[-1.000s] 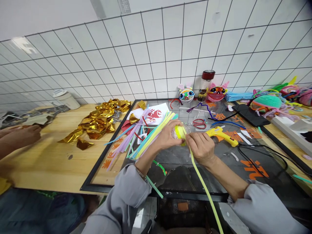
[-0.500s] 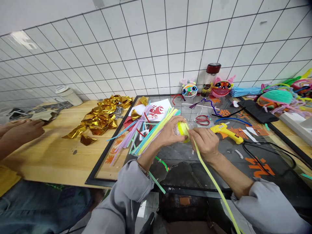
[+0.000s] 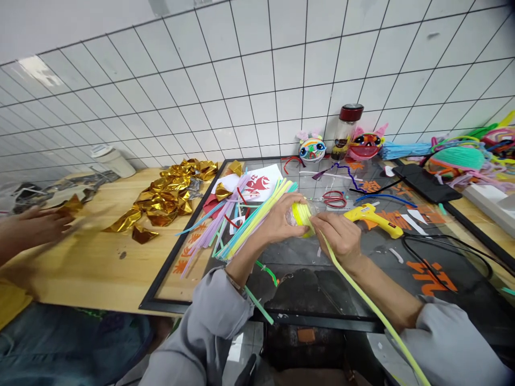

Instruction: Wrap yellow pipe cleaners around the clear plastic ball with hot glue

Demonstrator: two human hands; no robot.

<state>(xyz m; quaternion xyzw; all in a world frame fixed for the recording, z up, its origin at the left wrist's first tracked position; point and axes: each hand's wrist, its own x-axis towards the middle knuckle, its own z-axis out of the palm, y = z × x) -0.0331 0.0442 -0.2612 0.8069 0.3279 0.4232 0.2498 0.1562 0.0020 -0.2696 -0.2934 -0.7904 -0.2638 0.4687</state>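
Note:
My left hand (image 3: 282, 221) is wrapped round a small clear rounded object (image 3: 301, 213) with yellow strands over it. Against its right side, my right hand (image 3: 337, 234) pinches a long yellow pipe cleaner (image 3: 364, 295), which trails down over my right forearm toward the bottom edge. A bundle of yellow, teal and purple pipe cleaners (image 3: 251, 222) lies beside my left wrist. Right of my hands are red-handled scissors (image 3: 335, 199) and a yellow glue gun (image 3: 374, 219).
Crumpled gold foil (image 3: 164, 195) lies on the wooden table at left, near a co-worker's hand (image 3: 38, 230). Against the wall stand a red-lidded bottle (image 3: 345, 134) and two decorated faces. A black phone (image 3: 426, 182) and black cable (image 3: 446, 244) are at right.
The yellow pipe cleaner's trailing end has swung to the right. My hands stay nearly in place. At left, the co-worker's hand has lowered and spread beside a piece of gold foil.

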